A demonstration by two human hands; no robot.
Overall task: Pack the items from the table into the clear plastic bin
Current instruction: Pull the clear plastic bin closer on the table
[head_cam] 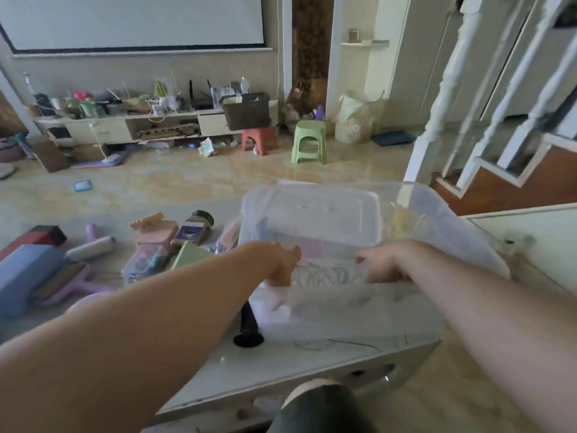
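Clear bin, apparently around both hands

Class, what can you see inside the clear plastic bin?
Inside the clear plastic bin: both hands, left and right, a flat scribble-patterned item, something yellow. Hazy walls blur details.

A lived-in home living room is showing: a projector screen hanging above a cluttered low TV cabinet, plastic stools standing on tiled floor, a staircase rising right.
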